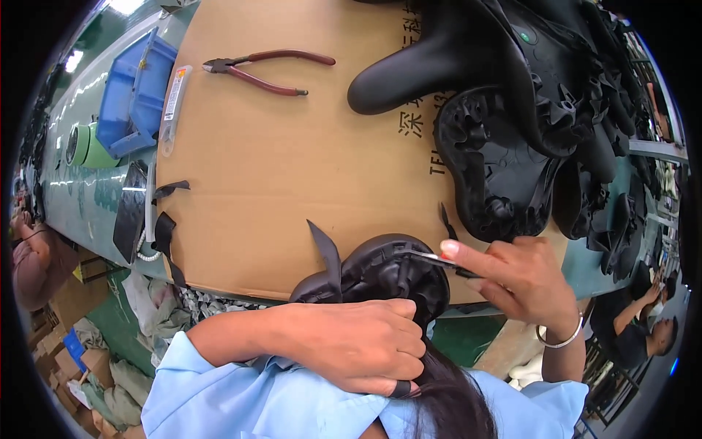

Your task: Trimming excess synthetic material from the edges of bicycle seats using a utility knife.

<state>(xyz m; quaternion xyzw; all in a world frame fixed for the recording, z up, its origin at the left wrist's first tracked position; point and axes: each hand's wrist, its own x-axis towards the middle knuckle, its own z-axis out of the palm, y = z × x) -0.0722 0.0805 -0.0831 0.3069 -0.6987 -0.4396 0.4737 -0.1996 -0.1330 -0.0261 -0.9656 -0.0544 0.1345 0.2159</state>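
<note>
A black bicycle saddle point(365, 272) lies with its hollow underside up at the near edge of the cardboard. My left hand point(365, 342) is closed over its near side, and the fingertips are hidden. A black band circles a digit of that hand. In my right hand point(515, 278) is a slim metal-tipped tool point(424, 255), pinched between thumb and fingers. Its tip reaches into the rim of the saddle's underside; its exact kind is unclear. A loose black strip point(326, 251) sticks up from the saddle beside my left hand.
Red-handled cutting pliers point(268, 67) lie on the cardboard sheet point(270, 161). At left are a blue bin point(135, 99), a clear plastic tube point(174, 110), a green roll point(91, 148) and black scraps point(164, 234). More black saddles point(504, 154) pile up at right. Other people are further off.
</note>
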